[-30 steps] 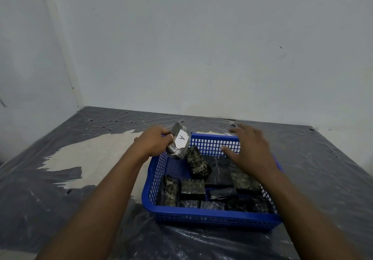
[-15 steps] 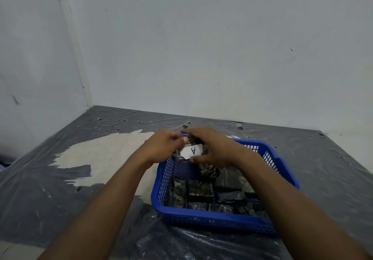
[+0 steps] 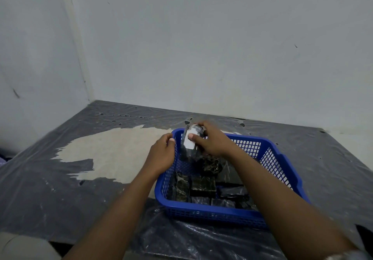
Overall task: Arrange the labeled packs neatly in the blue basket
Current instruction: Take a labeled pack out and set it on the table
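Holding labeled pack (image 3: pixel 190 141) (upright): right hand (image 3: pixel 214 139), over basket (image 3: pixel 278 159).

One blue basket (image 3: pixel 280 159) sits on the plastic-covered floor. Two hands: left (image 3: pixel 161 155) and right (image 3: pixel 212 140). One labelled pack (image 3: pixel 190 142) is held; the dark packs (image 3: pixel 202 185) inside are too jumbled to count.

Dark plastic sheet (image 3: pixel 60 189) covers the floor, wrinkled and glossy. Pale bare patch (image 3: pixel 121 151) of floor shows through near the sheet's middle-left. White walls (image 3: pixel 222 48) rise behind the sheet; wall corner (image 3: pixel 80 58) at its far-left edge. Small dark scuffs on the walls.
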The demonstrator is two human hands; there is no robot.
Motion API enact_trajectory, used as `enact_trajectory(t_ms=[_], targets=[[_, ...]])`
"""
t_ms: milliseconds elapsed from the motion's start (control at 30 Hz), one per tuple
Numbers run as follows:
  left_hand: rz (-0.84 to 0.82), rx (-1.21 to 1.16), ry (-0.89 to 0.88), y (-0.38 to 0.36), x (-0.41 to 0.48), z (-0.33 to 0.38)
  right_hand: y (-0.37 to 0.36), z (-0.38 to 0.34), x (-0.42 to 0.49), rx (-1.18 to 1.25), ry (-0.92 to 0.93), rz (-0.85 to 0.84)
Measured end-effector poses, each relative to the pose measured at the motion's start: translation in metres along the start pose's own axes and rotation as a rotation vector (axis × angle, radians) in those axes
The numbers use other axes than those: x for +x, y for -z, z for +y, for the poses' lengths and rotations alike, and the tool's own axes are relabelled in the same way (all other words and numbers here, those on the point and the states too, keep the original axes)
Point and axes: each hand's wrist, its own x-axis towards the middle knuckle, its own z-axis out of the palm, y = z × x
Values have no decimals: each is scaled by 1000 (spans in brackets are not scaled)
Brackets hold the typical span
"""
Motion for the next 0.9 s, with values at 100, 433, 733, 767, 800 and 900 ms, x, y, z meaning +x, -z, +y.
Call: enact_trajectory(t_ms=[100,433,733,767,800,900], targets=[[46,98,-59,-1,3,-3,-10,-1,9,-71,-41,-43],[60,206,-83,-5,6,-7,-22,-6,27,-447,-191,-329],[85,260,-91,-8,9,-8,-28,-14,29,-724,-234,-345],[88,264,-90,-9,9,-8,-30,-14,28,-737,-245,-339],[91,267,-90,-9,9,-8,-33,-13,28,-756,-249,-331],[93,277,-86,-10,9,-8,-42,-10,27,-770,-217,-260]])
